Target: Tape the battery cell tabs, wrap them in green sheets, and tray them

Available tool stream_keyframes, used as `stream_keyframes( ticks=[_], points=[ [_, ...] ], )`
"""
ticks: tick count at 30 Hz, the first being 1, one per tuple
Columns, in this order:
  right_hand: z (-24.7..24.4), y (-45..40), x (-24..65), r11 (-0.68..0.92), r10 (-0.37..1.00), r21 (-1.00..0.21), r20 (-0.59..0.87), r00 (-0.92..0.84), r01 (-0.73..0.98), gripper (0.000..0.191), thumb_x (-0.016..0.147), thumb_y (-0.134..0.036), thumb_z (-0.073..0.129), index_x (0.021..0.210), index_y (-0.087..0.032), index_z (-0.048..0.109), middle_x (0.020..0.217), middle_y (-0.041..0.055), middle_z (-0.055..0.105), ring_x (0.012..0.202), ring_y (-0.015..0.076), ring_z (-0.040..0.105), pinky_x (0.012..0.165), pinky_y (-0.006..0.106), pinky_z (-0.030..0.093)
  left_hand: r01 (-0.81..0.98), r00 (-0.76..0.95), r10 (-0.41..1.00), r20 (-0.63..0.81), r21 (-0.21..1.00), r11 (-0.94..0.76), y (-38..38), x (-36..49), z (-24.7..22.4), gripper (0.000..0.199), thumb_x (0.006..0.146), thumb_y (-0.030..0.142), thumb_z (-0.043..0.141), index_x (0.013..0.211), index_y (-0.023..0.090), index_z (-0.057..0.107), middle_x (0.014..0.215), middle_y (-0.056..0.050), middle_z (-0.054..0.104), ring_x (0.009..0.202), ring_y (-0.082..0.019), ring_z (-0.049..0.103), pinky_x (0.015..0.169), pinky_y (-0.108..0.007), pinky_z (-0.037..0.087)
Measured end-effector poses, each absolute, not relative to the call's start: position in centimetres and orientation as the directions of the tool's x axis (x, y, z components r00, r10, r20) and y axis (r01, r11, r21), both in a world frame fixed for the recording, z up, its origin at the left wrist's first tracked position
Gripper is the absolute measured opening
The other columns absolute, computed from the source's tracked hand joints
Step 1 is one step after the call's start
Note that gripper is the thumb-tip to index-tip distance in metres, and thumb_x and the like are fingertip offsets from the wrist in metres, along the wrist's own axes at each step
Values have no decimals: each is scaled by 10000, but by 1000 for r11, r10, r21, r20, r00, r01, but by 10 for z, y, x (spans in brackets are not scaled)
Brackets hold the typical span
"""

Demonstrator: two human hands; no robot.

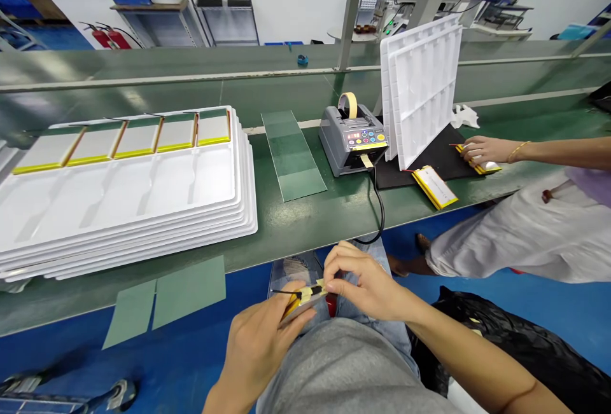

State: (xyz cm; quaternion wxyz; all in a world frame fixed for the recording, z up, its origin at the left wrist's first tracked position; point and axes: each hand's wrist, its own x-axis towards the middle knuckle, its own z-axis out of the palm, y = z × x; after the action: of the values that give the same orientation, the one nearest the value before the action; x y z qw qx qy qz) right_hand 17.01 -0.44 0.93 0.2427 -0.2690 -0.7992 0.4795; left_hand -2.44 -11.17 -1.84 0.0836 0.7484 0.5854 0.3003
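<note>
Pouch battery (301, 303): held between both hands, long axis running 8 to 2 o'clock.
Left hand (260, 351): closed around its 8 o'clock end.
Right hand (366, 282): narrow pinch at its 2 o'clock end.

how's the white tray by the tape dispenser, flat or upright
Upright: the white plastic tray stands on edge on the black mat.

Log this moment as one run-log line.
left hand: holds taped pouch battery | right hand: pinches battery | place: over lap | nearby: tape dispenser
</note>
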Motion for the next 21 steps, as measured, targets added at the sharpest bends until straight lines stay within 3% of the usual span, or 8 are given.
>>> stream_keyframes(
  ticks=[3, 5, 9, 11, 13, 16, 18, 21],
  points=[
    [0, 3, 168, 202, 593, -965, -16, -805, 168, 125, 817, -228, 632, 713, -169, 593, 789, -6, 551, 797, 124, 473, 758, 270, 363, 820, 183, 893, 411, 437, -369, -114, -27, -21, 176, 871, 259, 589, 1024, 180, 549, 876, -2, 704, 570, -92, 616, 565, -196, 449],
    [-13, 9, 166, 41, 526, -984, -128, -841, 175, 194, 746, -302, 706, 713, -160, 578, 755, -28, 486, 711, 100, 430, 677, 239, 349, 806, 228, 860, 457, 406, -430, -116, -29, -23, 193, 853, 225, 615, 1025, 158, 556, 859, -18, 707, 568, -102, 616, 552, -212, 439],
    [-41, 11, 160, -291, 420, -945, -269, -867, 153, 538, 518, -383, 841, 885, -185, 500, 726, -71, 368, 601, 66, 316, 525, 188, 274, 742, 297, 836, 462, 439, -507, -120, -31, -26, 235, 844, 218, 626, 1053, 154, 539, 863, -27, 708, 629, -124, 641, 572, -220, 448],
    [-44, 6, 157, -291, 486, -952, -228, -844, 89, 545, 561, -382, 821, 967, -198, 508, 812, -46, 418, 663, 73, 371, 582, 191, 328, 755, 186, 904, 384, 533, -382, -125, -30, -29, 228, 839, 276, 629, 1030, 192, 538, 835, 7, 706, 542, -103, 612, 525, -205, 442],
    [-39, -1, 153, -140, 605, -990, -107, -789, 27, 392, 693, -390, 735, 994, -207, 564, 919, -3, 474, 772, 99, 435, 712, 235, 380, 739, -41, 971, 238, 661, -131, -129, -27, -32, 256, 810, 345, 646, 1012, 229, 541, 852, 34, 704, 513, -94, 601, 498, -186, 449],
    [-29, -10, 147, 45, 647, -999, 14, -762, 20, 306, 738, -397, 694, 981, -218, 647, 1027, 47, 546, 927, 157, 495, 848, 312, 392, 590, -362, 932, 4, 776, 226, -136, -21, -36, 345, 745, 383, 675, 1039, 245, 557, 929, 30, 701, 668, -141, 653, 589, -203, 504],
    [-29, -16, 141, 3, 646, -998, -41, -762, 56, 314, 687, -377, 742, 943, -209, 675, 1017, 57, 594, 944, 177, 530, 847, 325, 413, 484, -480, 873, -88, 803, 347, -139, -17, -38, 398, 704, 394, 689, 1049, 231, 576, 948, 8, 700, 746, -180, 657, 660, -252, 520],
    [-43, -27, 124, -317, 652, -947, -261, -712, 57, 298, 621, -367, 787, 824, -174, 684, 883, 44, 658, 840, 167, 586, 793, 315, 452, 335, -561, 808, -178, 844, 419, -146, -15, -45, 448, 675, 393, 691, 1067, 203, 585, 976, -24, 694, 831, -218, 647, 715, -305, 519]
  ],
)
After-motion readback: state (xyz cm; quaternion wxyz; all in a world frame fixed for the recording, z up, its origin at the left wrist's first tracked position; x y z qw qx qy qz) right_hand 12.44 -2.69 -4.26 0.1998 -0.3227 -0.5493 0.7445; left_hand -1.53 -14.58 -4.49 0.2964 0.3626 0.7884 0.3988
